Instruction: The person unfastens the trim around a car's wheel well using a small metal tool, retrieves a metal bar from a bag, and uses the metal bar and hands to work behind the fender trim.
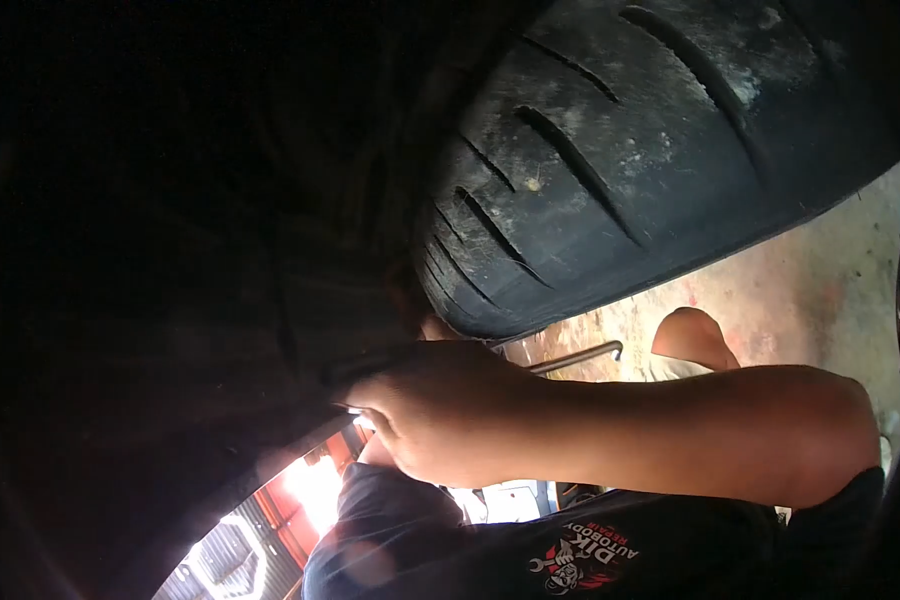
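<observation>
My right arm reaches in from the right, and my right hand (440, 400) is in the shadow below a worn tire (590, 170). Its fingers fade into the dark, so what they hold or touch is hidden. A metal rod (575, 358) with a bent end shows just behind my wrist, below the tire; I cannot tell whether it meets my hand. Of my left arm only the dark sleeve (390, 500) and a little skin appear, while the left hand is out of sight.
Deep shadow fills the left side, bounded below by a dark panel edge (300, 450). A bent knee (690, 335) shows above my forearm, over the stained concrete floor (800, 280). Bright light glares at the lower left beside corrugated metal (195, 575). My dark printed shirt (670, 540) spans the bottom.
</observation>
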The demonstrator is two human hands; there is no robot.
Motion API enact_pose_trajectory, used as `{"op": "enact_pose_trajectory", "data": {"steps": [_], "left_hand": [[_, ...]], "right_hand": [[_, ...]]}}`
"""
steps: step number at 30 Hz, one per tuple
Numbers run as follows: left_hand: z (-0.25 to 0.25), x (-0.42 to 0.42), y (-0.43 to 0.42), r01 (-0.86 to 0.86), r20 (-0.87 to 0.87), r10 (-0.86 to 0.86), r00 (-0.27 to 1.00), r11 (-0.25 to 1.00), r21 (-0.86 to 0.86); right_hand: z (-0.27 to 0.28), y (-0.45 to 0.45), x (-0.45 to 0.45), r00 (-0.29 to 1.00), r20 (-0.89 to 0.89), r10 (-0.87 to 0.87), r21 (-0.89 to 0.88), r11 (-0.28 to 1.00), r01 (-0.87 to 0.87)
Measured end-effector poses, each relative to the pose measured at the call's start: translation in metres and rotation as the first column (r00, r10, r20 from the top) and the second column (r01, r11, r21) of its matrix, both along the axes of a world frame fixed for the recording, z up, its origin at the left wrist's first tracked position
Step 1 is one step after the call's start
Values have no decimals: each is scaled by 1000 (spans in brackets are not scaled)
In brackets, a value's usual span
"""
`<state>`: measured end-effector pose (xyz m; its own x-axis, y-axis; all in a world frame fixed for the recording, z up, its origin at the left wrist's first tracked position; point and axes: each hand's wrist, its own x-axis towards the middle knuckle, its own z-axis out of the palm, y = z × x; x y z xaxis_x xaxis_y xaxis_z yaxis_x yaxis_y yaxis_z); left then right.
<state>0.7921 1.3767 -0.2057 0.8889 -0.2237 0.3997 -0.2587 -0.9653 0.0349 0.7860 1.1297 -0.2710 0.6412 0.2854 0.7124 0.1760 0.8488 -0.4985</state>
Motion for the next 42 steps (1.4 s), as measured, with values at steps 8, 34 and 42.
{"op": "enact_pose_trajectory", "data": {"steps": [8, 34, 42], "left_hand": [[8, -4, 10, 17, -21, -16, 1000, 1000, 10], [-55, 51, 116, 58, -156, -151, 976, 874, -482], [-92, 71, 160, 100, -424, -194, 884, 967, -232]], "right_hand": [[22, 0, 1, 995, 87, -56, 22, 998, 54], [74, 24, 11, 974, -145, 177, -448, 865, -224], [48, 26, 22, 808, -379, 451, -169, 825, -539]]}}
